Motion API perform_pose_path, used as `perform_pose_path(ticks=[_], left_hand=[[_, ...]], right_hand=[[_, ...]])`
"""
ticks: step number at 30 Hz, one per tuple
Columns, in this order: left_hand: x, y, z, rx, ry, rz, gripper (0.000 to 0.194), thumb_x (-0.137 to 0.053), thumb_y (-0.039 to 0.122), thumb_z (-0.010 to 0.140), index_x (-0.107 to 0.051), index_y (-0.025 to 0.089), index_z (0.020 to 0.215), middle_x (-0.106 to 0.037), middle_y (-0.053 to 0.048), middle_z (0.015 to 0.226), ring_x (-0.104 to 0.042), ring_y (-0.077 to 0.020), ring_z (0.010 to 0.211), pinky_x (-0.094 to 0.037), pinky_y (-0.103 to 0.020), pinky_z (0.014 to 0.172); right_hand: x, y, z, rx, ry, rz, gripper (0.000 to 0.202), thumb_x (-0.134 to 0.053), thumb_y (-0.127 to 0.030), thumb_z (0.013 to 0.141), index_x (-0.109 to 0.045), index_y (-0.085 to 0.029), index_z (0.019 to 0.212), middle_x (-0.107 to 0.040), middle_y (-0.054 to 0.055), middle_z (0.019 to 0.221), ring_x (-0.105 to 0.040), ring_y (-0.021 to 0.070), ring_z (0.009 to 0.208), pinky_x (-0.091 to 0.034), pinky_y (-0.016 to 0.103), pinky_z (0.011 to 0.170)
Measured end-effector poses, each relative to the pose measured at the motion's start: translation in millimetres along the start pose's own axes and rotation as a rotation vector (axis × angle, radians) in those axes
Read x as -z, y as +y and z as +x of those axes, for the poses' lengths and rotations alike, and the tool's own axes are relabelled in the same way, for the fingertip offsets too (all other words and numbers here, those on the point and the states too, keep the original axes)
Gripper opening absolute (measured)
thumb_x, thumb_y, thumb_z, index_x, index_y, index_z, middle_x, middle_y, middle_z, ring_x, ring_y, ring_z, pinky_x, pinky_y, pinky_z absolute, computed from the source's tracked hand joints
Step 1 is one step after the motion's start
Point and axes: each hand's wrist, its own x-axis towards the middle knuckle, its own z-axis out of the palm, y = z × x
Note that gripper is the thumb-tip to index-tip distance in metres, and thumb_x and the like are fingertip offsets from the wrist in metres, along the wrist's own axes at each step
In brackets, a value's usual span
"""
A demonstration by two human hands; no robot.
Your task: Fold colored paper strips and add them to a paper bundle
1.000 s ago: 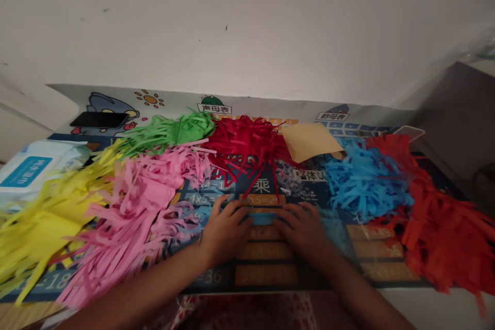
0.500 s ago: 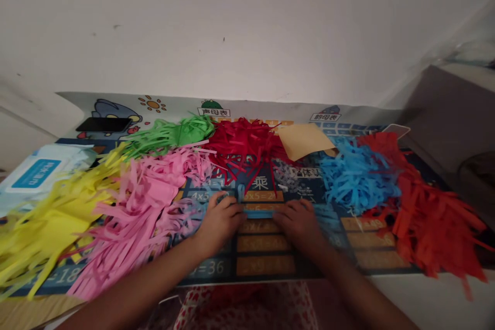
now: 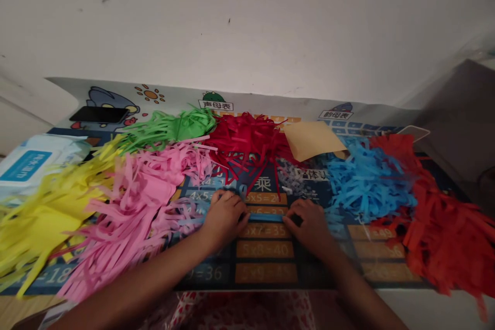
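The left hand [image 3: 227, 216] and the right hand [image 3: 307, 223] are both nearly closed, with the fingers curled, and they hold a narrow blue paper strip [image 3: 266, 217] between them, one hand at each side. The strip runs left to right, almost straight, above the printed desk mat [image 3: 266, 289], over the rows of multiplication. Blue fringe [image 3: 334, 221] appears also beyond the right hand; whether it joins the strip, one cannot tell, because the hand covers that part.

Around the hands lie six coloured heaps of cut paper. On the left are the yellow heap [image 3: 54, 221] and, closer to the left hand, the pink heap [image 3: 149, 185], whose ends lie just beside the left forearm. At the far side are the green heap [image 3: 174, 130] and the dark red heap [image 3: 247, 139]. On the right are the blue heap [image 3: 365, 178] and the orange-red heap [image 3: 450, 232], which touch each other.

One tan paper sheet [image 3: 314, 140] lies between the dark red and blue heaps. At the far left there is one black smartphone [image 3: 99, 114], and nearer, one pack of wipes [image 3: 33, 165], partly behind the yellow heap.
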Motion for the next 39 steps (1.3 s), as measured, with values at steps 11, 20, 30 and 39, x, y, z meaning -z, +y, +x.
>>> perform_pose_path(ticks=[11, 20, 30, 39], left_hand=[[-4.5, 2.4, -12.3, -0.320, 0.086, 0.156, 0.018, -0.065, 0.026, 0.085, -0.065, 0.029, 0.103, -0.066, 0.000, 0.096, -0.051, -0.0217, 0.098, -0.025, -0.050, 0.101], [-3.5, 7.0, -0.8, -0.282, 0.112, 0.151, 0.007, -0.061, 0.020, 0.088, -0.065, 0.026, 0.088, -0.067, 0.003, 0.083, -0.052, -0.0195, 0.094, -0.025, -0.046, 0.102], [2.8, -0.3, -8.8, -0.101, 0.095, -0.059, 0.010, -0.060, 0.022, 0.089, -0.069, 0.024, 0.086, -0.069, -0.002, 0.087, -0.056, -0.0199, 0.088, -0.034, -0.041, 0.088], [4.6, 4.8, 4.0, -0.013, -0.036, -0.033, 0.008, -0.059, 0.019, 0.086, -0.067, 0.020, 0.084, -0.066, -0.004, 0.086, -0.054, -0.0220, 0.089, -0.033, -0.041, 0.084]], right_hand=[[8.9, -9.6, -2.4, 0.540, 0.100, -0.266, 0.011, -0.059, -0.019, 0.091, -0.068, -0.025, 0.092, -0.070, 0.001, 0.098, -0.052, 0.0215, 0.102, -0.024, 0.044, 0.099], [6.6, -35.3, 10.8, 0.397, 0.060, -0.281, 0.011, -0.065, -0.024, 0.088, -0.066, -0.024, 0.098, -0.068, 0.005, 0.104, -0.053, 0.0240, 0.103, -0.029, 0.044, 0.093], [-6.8, -3.0, -5.5, 0.246, 0.119, -0.131, 0.012, -0.056, -0.020, 0.092, -0.065, -0.020, 0.084, -0.068, 0.004, 0.092, -0.054, 0.0198, 0.089, -0.030, 0.037, 0.081], [7.2, -16.8, 12.9, 0.158, -0.080, -0.180, 0.007, -0.059, -0.018, 0.088, -0.063, -0.018, 0.082, -0.066, 0.005, 0.092, -0.054, 0.0212, 0.087, -0.029, 0.036, 0.076]])
